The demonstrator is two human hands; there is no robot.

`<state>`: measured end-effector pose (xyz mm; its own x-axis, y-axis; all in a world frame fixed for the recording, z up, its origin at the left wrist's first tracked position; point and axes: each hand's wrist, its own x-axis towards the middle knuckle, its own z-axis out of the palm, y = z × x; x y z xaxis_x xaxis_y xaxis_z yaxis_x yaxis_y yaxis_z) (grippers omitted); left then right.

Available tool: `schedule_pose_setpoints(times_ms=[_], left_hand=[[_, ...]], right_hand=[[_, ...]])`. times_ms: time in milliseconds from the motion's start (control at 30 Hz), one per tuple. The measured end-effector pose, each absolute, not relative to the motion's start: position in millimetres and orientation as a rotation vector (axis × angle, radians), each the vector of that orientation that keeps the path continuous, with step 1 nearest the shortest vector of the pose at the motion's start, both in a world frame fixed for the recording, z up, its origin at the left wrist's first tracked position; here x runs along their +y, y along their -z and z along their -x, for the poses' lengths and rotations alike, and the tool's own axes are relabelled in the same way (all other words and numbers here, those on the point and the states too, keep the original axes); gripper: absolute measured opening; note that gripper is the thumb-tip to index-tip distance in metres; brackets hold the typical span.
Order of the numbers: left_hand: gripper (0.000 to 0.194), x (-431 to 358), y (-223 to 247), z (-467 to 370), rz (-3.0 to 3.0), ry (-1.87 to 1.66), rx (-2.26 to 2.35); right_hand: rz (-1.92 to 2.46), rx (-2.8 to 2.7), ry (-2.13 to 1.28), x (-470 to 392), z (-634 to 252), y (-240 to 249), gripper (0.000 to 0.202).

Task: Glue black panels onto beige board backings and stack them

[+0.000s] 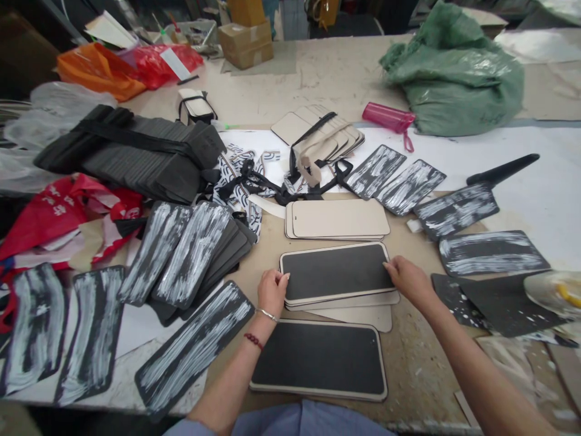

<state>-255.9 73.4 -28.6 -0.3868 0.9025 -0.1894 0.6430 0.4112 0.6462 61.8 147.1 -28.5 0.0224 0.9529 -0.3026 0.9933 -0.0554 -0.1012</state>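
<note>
A black foam panel (336, 272) with rounded corners lies over a slightly larger beige board, whose rim (336, 299) shows all round it. The left end is pinched by my left hand (271, 293), thumb and fingers closed at the edge. At the right end, my right hand (411, 280) has its fingertips pressed together on the corner. Beneath are more beige boards (372, 318), fanned out a little. Closer to me rests another beige board with a black panel (318, 357) on it. Beyond my hands sits a short stack of plain beige boards (340, 219).
Black panels smeared with white glue (195, 345) lie left and right. A strapped pile of dark foam pieces (145, 151) stands back left. Patterned straps (245, 181) tangle in the middle. A brush handle (503, 169), a glue container (554, 290) and a green sack (458, 79) are at right.
</note>
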Motion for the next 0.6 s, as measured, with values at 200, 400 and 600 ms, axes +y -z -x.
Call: schedule_pose_setpoints(times_ms=[200,400,600], left_hand=[[0.022,73.3,24.5,255.1,-1.284,-0.67,2.139],[0.02,72.3,26.4,255.5,-1.282,-0.655,2.134],[0.015,70.4,32.1,257.5,-1.27,-0.688,2.111]], right_hand=[[-2.151,2.009,0.471,147.9,-59.5,25.5,0.019],[-2.147,1.985,0.506,149.3,-60.4,26.7,0.019],[-2.187,1.982,0.528,147.7,-58.8,25.1,0.017]])
